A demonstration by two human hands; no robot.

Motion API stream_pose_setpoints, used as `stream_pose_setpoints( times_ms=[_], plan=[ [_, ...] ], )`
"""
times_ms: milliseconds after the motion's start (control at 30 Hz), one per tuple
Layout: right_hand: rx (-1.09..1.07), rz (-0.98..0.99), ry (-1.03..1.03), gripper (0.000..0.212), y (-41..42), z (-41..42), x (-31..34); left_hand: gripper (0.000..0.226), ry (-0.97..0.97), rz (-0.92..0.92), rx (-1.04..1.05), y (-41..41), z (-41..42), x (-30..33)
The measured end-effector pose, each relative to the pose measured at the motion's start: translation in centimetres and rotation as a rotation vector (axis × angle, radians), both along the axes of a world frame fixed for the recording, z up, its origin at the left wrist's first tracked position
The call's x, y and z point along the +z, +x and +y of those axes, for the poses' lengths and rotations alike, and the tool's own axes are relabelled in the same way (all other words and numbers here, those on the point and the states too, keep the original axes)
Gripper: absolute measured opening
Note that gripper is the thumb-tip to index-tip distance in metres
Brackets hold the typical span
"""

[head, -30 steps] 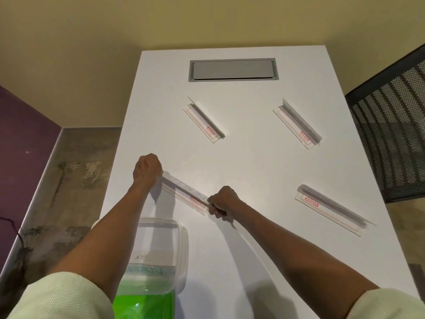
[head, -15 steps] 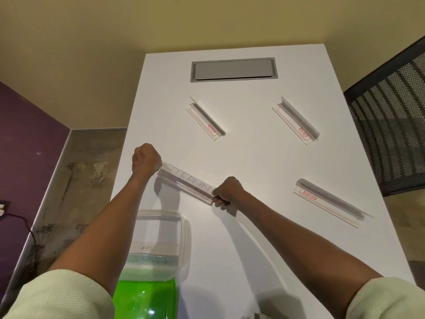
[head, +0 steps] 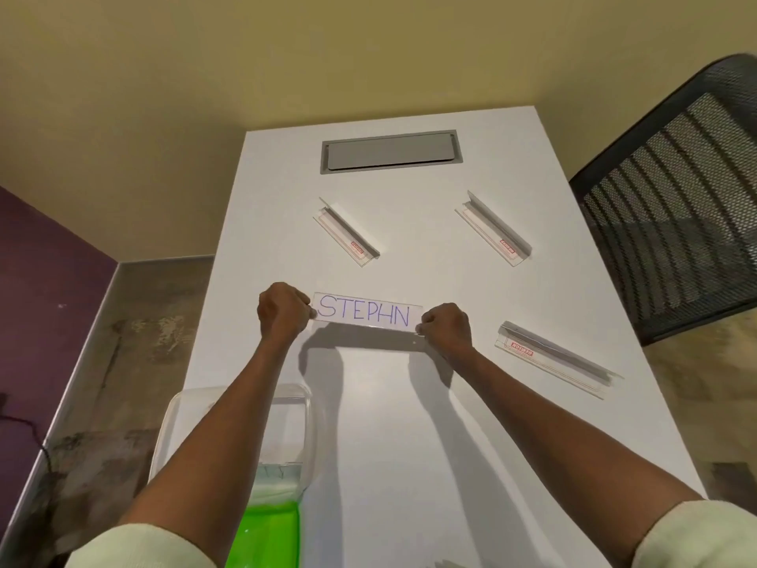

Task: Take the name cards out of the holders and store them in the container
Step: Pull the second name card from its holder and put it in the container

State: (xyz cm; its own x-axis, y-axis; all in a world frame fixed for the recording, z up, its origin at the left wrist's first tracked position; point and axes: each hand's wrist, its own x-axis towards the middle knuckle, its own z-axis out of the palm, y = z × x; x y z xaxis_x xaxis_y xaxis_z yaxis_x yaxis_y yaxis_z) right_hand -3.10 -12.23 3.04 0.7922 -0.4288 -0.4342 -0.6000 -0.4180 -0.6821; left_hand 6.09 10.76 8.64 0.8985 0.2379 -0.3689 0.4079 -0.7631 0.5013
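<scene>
Clear glossy plastic holders [head: 493, 233], seemingly matt smooth table [head: 409, 444]

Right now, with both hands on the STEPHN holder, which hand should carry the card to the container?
Left, probably. The left hand grips the STEPHN holder's left end, and the container sits under that forearm; the right hand is farther away.

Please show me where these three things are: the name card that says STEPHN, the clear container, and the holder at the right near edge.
STEPHN name card [head: 366, 317]: head view, on the written letters.
Clear container [head: 310, 407]: head view, on its right rim.
Right near holder [head: 555, 359]: head view, on its middle.
</scene>
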Motion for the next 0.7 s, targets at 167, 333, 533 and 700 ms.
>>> stream_pose_setpoints(
  times_ms=[167, 333, 533, 700],
  plan=[
    [-0.153, -0.02, 0.02, 0.021, -1.4, -1.9, -0.4, 0.017, -0.056, -0.047, 0.039, -2.0, -2.2, -1.7],
    [-0.209, -0.034, 0.019, 0.011, -2.7, -2.8, -0.7, 0.026, -0.166, -0.061, 0.111, -3.8, -3.5, -3.3],
    [-0.279, -0.054, 0.043, 0.009, -3.4, -3.7, -1.8, 0.027, -0.219, -0.07, 0.155, -5.9, -4.9, -5.0],
    [-0.291, -0.059, 0.02, 0.009, -4.0, -4.7, -2.8, 0.025, -0.131, -0.103, 0.072, -7.4, -5.8, -6.6]
  ],
)
